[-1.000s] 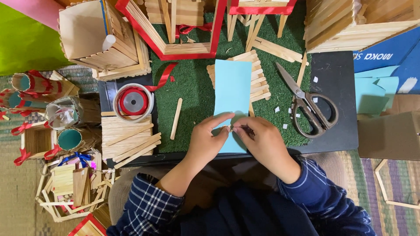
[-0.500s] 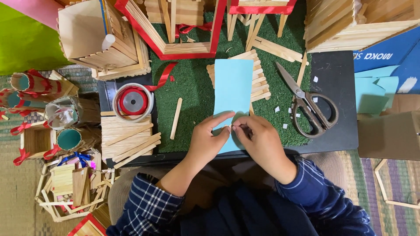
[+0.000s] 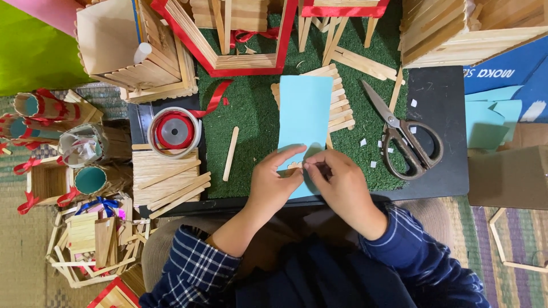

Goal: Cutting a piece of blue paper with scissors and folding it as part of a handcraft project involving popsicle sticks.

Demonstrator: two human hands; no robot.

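Over a patch of green artificial turf (image 3: 251, 120) on a dark work board (image 3: 439, 102), a person in a blue plaid shirt is working the near end of a pale blue rectangular paper sheet (image 3: 304, 111). The left hand (image 3: 273, 185) is pressing that end flat under its thumb and curled fingers, seemingly to steady it, while the right hand (image 3: 341, 185) is pinching closed on the sheet's near edge, thumb meeting fingertips beside a small wooden piece (image 3: 294, 165) showing between the two hands. The sheet is stretching away from both hands, its far half lying over a small raft of joined wooden craft sticks (image 3: 341, 105), which is keeping it raised and level. Just right of the right hand, black-handled steel scissors (image 3: 406, 140) are lying open among tiny white paper scraps (image 3: 371, 149), within easy reach. Left of the left hand, a single loose wooden stick (image 3: 230, 153) is resting on the turf, and farther left a red ribbon spool in a clear ring (image 3: 174, 131) is sitting above a stack of flat craft sticks (image 3: 168, 179).
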